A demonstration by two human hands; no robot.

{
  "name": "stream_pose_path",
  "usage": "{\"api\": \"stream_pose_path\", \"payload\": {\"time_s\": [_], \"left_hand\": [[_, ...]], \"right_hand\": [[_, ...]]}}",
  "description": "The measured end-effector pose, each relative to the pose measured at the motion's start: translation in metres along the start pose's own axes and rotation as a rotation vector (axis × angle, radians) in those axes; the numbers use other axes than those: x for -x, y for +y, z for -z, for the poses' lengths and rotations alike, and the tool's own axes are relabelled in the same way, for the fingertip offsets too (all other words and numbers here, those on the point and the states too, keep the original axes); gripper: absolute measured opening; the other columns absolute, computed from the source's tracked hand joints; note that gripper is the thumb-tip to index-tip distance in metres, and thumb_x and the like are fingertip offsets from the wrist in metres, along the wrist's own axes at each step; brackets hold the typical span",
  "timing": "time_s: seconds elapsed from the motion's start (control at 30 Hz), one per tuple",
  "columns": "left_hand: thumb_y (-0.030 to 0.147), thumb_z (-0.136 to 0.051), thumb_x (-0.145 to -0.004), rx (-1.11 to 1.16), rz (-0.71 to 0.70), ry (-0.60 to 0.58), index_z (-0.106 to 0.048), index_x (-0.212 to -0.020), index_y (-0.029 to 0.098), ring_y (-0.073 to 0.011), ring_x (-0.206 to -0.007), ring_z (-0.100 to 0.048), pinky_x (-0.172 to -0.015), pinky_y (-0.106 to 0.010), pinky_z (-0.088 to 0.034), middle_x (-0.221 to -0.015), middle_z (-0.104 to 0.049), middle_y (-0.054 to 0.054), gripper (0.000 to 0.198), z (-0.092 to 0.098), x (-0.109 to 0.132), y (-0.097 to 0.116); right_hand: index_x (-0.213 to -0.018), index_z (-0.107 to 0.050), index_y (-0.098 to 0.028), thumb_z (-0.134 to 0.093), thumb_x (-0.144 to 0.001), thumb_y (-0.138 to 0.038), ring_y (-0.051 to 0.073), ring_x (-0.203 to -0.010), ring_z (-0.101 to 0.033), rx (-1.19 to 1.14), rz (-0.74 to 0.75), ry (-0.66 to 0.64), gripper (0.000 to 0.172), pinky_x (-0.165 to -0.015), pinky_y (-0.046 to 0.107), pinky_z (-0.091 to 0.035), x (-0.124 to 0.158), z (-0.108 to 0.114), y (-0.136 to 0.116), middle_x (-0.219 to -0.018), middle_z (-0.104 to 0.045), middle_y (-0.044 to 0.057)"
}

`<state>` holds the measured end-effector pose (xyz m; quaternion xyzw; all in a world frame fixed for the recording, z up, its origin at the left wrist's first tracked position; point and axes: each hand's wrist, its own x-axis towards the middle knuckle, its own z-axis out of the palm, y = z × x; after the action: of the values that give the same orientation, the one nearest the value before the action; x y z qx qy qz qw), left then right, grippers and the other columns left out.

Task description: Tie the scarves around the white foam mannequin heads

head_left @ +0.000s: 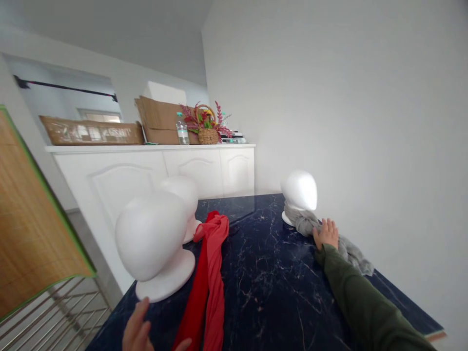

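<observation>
My right hand (325,233) lies flat with fingers stretched on a grey scarf (347,248) that trails from the base of a white foam head (300,191) at the far right of the dark marble table (270,273). At the bottom edge my left hand (141,329) is open, fingers apart, beside a long red scarf (210,282) that lies down the table's middle. Just beyond my left hand stands a large white foam head (151,243), with a second one (183,192) behind it.
A white cabinet (157,170) behind the table carries cardboard boxes (161,119), a water bottle (182,129) and a flower basket (207,127). A bamboo screen (29,229) and metal rack (58,312) stand at the left. A white wall runs along the right.
</observation>
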<state>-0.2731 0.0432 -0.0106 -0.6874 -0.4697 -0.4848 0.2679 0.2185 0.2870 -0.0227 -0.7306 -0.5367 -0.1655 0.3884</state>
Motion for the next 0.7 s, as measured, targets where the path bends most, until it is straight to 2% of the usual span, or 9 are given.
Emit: {"api": "stream_pose_path", "payload": {"time_s": [0.07,0.17,0.27,0.33,0.4,0.47,0.5,0.63,0.7], "left_hand": [[0.023,-0.066,-0.062,0.075,-0.153,-0.018,-0.013,-0.134,0.040,-0.0328,-0.120,-0.037,-0.092,-0.061,-0.036,-0.140,-0.026,-0.001,0.092,-0.005,-0.002,0.020],[0.020,-0.057,-0.072,0.209,-0.252,-0.092,-0.025,-0.129,0.041,-0.0267,-0.111,-0.047,-0.091,-0.057,-0.038,-0.121,-0.049,-0.004,0.069,-0.025,-0.016,0.045],[0.020,-0.050,-0.076,0.303,-0.311,-0.173,-0.028,-0.129,0.033,-0.0253,-0.113,-0.046,-0.092,-0.053,-0.039,-0.112,-0.055,-0.007,0.058,-0.056,-0.036,0.066],[0.017,-0.048,-0.076,0.335,-0.326,-0.194,-0.029,-0.128,0.028,-0.0249,-0.115,-0.044,-0.093,-0.051,-0.038,-0.112,-0.055,-0.009,0.056,-0.079,-0.047,0.076],[0.014,-0.047,-0.075,0.353,-0.315,-0.222,-0.031,-0.126,0.025,-0.0238,-0.115,-0.044,-0.095,-0.050,-0.037,-0.113,-0.055,-0.010,0.055,-0.098,-0.053,0.082],[0.013,-0.046,-0.074,0.347,-0.256,-0.243,-0.033,-0.125,0.023,-0.0230,-0.115,-0.044,-0.096,-0.048,-0.036,-0.115,-0.053,-0.011,0.053,-0.112,-0.054,0.085],[0.013,-0.046,-0.075,0.333,-0.208,-0.245,-0.033,-0.125,0.022,-0.0228,-0.115,-0.044,-0.097,-0.047,-0.036,-0.116,-0.053,-0.011,0.053,-0.117,-0.054,0.084],[0.018,-0.046,-0.076,0.292,-0.068,-0.254,-0.034,-0.125,0.022,-0.0227,-0.114,-0.046,-0.097,-0.043,-0.038,-0.114,-0.054,-0.009,0.051,-0.121,-0.049,0.078],[0.020,-0.046,-0.076,0.297,-0.050,-0.276,-0.036,-0.124,0.023,-0.0226,-0.113,-0.047,-0.097,-0.042,-0.038,-0.114,-0.055,-0.009,0.049,-0.120,-0.048,0.075]], "right_hand": [[-0.125,-0.034,0.002,-0.042,-0.075,-0.036,0.033,-0.128,-0.017,-0.002,0.014,-0.080,0.063,-0.101,0.047,-0.018,-0.012,-0.007,0.002,-0.135,-0.029,0.025],[-0.128,-0.026,0.006,-0.046,-0.074,-0.041,0.032,-0.129,-0.017,-0.067,-0.004,-0.215,0.075,-0.100,0.040,-0.022,-0.026,-0.020,-0.005,-0.136,-0.022,0.028],[-0.128,-0.027,0.005,-0.050,-0.069,-0.049,0.034,-0.116,-0.039,-0.118,-0.045,-0.297,0.084,-0.088,0.039,-0.034,-0.037,-0.031,-0.010,-0.127,-0.034,0.031],[-0.119,-0.041,-0.001,-0.054,-0.066,-0.049,0.034,-0.102,-0.050,-0.136,-0.046,-0.328,0.074,-0.080,0.041,-0.038,-0.042,-0.035,-0.009,-0.112,-0.049,0.029],[-0.100,-0.055,-0.007,-0.053,-0.067,-0.046,0.033,-0.093,-0.055,-0.151,-0.035,-0.350,0.052,-0.075,0.042,-0.039,-0.045,-0.037,-0.006,-0.096,-0.057,0.024],[-0.084,-0.060,-0.010,-0.052,-0.069,-0.041,0.032,-0.088,-0.056,-0.169,-0.026,-0.350,0.035,-0.072,0.042,-0.040,-0.045,-0.037,-0.002,-0.087,-0.059,0.021],[-0.082,-0.060,-0.011,-0.052,-0.069,-0.037,0.031,-0.088,-0.056,-0.183,-0.023,-0.341,0.031,-0.073,0.041,-0.040,-0.045,-0.036,-0.001,-0.087,-0.060,0.020],[-0.097,-0.056,-0.013,-0.048,-0.070,-0.030,0.026,-0.091,-0.056,-0.271,-0.026,-0.280,0.033,-0.075,0.037,-0.042,-0.038,-0.030,-0.004,-0.094,-0.059,0.016],[-0.099,-0.056,-0.013,-0.045,-0.071,-0.032,0.026,-0.084,-0.058,-0.316,-0.043,-0.240,0.036,-0.071,0.037,-0.044,-0.029,-0.023,-0.013,-0.087,-0.060,0.015]]}}
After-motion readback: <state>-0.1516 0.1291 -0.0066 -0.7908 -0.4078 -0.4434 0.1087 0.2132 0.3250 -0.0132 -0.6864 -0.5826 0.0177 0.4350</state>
